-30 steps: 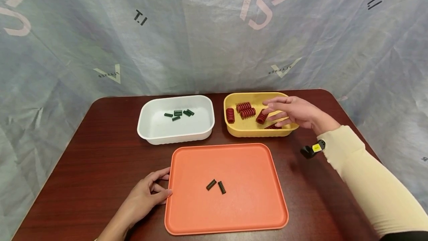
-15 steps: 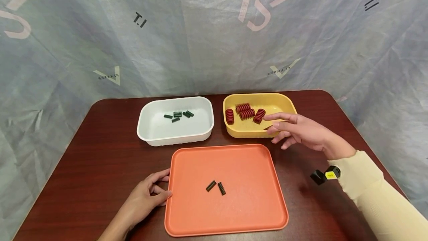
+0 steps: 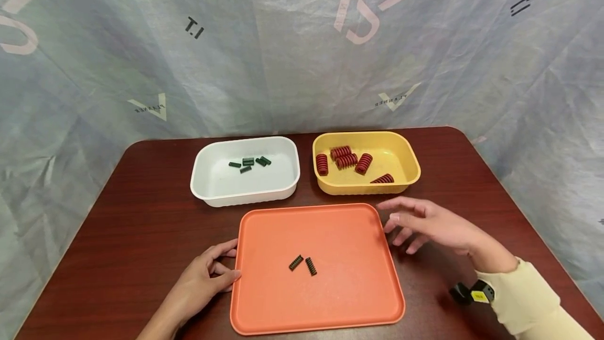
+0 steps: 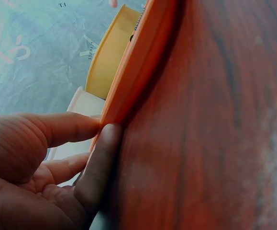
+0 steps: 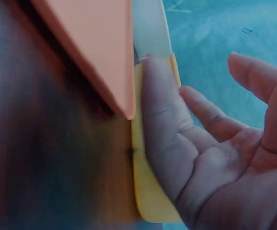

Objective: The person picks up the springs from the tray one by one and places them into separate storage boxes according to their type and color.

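An orange tray (image 3: 340,240) lies on the table, two small dark coil springs (image 3: 296,262) near its middle. At its left edge my left hand (image 3: 200,279) pinches the rim; the left wrist view shows the thumb (image 4: 73,128) and a finger (image 4: 100,163) meeting on that edge. My right hand (image 3: 436,227), fingers spread and loosely bent, holds nothing beside the tray's far right corner. Behind the tray, a yellow bin (image 3: 396,159) contains several thick red springs (image 3: 346,160). To its left, several small green springs (image 3: 247,161) lie in a white bin (image 3: 212,185).
The dark reddish wooden table (image 3: 146,209) carries the tray and both bins. A grey printed sheet (image 3: 283,77) hangs behind and around it. On the right wrist a small black camera (image 3: 472,294) sticks out from the sleeve.
My right hand has drawn back from over the yellow bin, toward me, to the tray's right side, uncovering a red spring at the bin's near wall. The left hand stays on the tray.
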`<state>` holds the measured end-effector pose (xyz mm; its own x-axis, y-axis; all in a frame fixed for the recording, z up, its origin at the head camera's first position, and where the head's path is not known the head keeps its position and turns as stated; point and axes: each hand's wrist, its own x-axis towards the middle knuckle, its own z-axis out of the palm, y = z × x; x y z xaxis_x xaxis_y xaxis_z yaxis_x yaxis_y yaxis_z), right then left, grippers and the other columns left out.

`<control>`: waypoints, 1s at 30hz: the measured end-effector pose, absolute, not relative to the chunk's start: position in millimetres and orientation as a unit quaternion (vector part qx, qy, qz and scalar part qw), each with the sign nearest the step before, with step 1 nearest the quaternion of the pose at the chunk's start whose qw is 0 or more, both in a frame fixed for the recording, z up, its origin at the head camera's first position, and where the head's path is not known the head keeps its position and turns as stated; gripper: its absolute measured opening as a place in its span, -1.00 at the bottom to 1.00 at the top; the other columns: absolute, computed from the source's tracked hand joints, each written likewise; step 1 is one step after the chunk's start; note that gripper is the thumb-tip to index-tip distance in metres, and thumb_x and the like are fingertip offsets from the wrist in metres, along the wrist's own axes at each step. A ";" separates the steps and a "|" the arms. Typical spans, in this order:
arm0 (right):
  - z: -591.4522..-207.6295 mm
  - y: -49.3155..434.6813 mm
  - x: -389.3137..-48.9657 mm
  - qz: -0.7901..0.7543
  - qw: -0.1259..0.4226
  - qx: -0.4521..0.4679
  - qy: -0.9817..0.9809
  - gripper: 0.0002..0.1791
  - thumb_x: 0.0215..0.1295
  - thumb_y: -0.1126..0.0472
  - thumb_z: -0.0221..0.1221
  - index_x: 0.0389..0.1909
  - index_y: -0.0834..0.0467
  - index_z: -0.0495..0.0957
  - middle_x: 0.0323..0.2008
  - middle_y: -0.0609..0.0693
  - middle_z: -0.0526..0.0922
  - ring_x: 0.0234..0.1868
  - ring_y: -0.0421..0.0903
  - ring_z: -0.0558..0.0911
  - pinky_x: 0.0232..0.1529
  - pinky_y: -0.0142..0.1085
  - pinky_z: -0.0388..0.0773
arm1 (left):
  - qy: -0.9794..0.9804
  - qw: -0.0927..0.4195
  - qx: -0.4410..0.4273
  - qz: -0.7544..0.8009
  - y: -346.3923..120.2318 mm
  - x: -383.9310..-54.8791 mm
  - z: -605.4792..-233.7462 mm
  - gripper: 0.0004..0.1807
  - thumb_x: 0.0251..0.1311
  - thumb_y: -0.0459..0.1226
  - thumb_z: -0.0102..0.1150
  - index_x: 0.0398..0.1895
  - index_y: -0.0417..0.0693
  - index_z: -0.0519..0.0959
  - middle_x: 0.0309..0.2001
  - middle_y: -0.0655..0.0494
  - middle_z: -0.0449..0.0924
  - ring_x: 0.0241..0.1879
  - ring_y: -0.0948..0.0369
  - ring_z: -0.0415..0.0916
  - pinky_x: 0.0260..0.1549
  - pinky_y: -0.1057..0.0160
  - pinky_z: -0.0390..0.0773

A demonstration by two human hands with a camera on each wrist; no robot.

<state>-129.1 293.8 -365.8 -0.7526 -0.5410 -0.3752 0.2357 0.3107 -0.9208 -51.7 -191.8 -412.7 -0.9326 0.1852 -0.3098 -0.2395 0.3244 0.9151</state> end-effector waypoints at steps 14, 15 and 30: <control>-388.6 287.5 -85.6 -0.569 0.308 -0.033 0.761 -0.37 0.59 0.10 0.13 0.51 0.28 0.20 0.08 0.24 0.66 -0.16 0.18 0.73 -0.35 0.04 0.76 | 0.800 0.181 -0.022 0.572 -191.5 -52.7 -412.9 -0.30 0.22 -0.36 0.45 0.44 -0.10 0.43 0.23 -0.12 0.48 -0.24 0.17 0.67 -0.32 0.23 0.73; -389.4 286.2 -84.3 -0.568 0.307 -0.032 0.763 -0.36 0.59 0.10 0.14 0.51 0.28 0.20 0.06 0.23 0.66 -0.16 0.18 0.73 -0.36 0.04 0.76 | 0.800 0.180 -0.025 0.572 -191.2 -52.5 -413.0 -0.30 0.22 -0.36 0.45 0.44 -0.10 0.43 0.22 -0.11 0.49 -0.25 0.17 0.67 -0.32 0.23 0.73; -395.2 263.7 -65.4 -0.559 0.260 -0.029 0.787 -0.21 0.48 0.19 0.26 0.58 0.23 0.09 -0.03 0.27 0.46 -0.35 0.08 0.67 -0.54 0.00 0.74 | 0.795 0.181 -0.039 0.578 -189.6 -52.5 -413.0 -0.29 0.21 -0.36 0.46 0.44 -0.09 0.44 0.22 -0.09 0.50 -0.24 0.15 0.67 -0.34 0.20 0.74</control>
<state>-65.4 263.7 -395.2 -0.8634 -0.3361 -0.3762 0.2446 0.3733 -0.8949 -52.5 -189.6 -413.0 -0.9313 0.1466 -0.3334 -0.2721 0.3285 0.9045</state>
